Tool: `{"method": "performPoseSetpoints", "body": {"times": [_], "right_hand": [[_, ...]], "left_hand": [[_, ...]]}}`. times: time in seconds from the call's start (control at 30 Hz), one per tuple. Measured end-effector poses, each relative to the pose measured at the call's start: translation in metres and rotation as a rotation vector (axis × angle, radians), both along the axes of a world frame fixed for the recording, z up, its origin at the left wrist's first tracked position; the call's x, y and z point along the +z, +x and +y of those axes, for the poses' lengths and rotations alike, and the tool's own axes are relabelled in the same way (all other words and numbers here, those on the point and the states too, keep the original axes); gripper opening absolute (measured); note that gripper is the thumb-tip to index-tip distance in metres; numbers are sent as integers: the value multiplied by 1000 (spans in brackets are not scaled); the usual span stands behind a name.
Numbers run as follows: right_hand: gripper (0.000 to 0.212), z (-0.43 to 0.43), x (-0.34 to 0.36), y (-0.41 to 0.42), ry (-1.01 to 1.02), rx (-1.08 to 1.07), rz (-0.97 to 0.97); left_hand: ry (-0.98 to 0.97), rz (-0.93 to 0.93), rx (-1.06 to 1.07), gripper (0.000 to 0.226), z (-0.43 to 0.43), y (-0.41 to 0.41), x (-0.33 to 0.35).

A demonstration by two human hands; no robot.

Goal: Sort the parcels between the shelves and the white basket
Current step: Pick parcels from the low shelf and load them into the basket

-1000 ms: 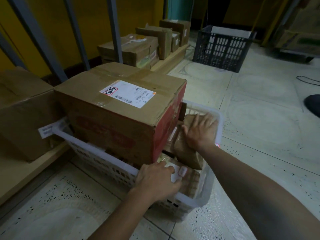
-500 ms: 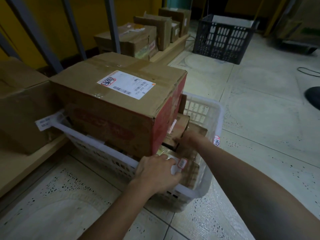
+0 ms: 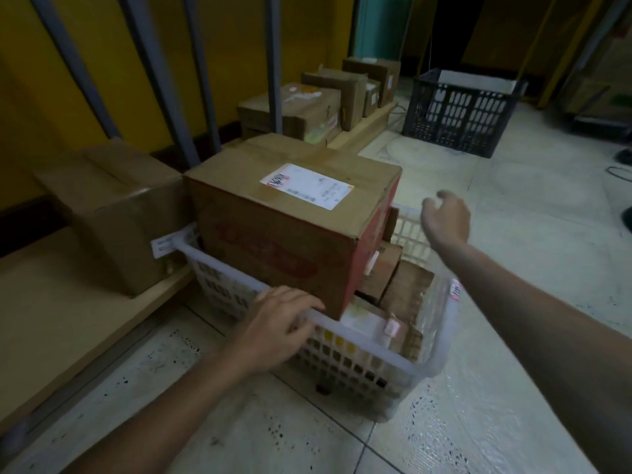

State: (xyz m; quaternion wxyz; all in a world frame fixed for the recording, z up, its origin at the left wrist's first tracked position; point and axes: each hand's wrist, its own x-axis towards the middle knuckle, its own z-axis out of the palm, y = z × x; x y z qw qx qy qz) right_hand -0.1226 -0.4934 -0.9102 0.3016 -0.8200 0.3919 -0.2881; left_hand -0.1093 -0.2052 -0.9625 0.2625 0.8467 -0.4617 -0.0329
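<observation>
Cardboard box point(image 3: 290, 227) sits atop basket point(image 3: 420, 367), over smaller parcels point(image 3: 407, 292). Your left hand point(image 3: 280, 323): fingers curled over rim. Right hand point(image 3: 446, 217): loosely curled, empty, beside box. Step, judged: box removal. Next: grip opposite sides, lift.

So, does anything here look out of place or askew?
Yes: the big cardboard box is perched in the white basket, too large to sit inside. It apparently rests on smaller parcels, well above the rim, its near corner at the edge beside the left hand.
</observation>
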Motion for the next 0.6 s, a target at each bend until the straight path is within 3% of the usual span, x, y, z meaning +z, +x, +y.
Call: {"method": "performPoseSetpoints", "body": {"times": [0.17, 0.3, 0.47, 0.6], "right_hand": [[45, 63, 102, 27, -219, 177, -195], [42, 161, 130, 62, -371, 476, -222], [53, 277, 91, 104, -404, 988, -24], [75, 324, 50, 148, -402, 1092, 227]], "left_hand": [[-175, -88, 416, 27, 92, 45, 51], [-176, -47, 668, 36, 149, 68, 70], [-231, 110, 886, 45, 205, 72, 72], [-244, 151, 906, 48, 246, 67, 67]]}}
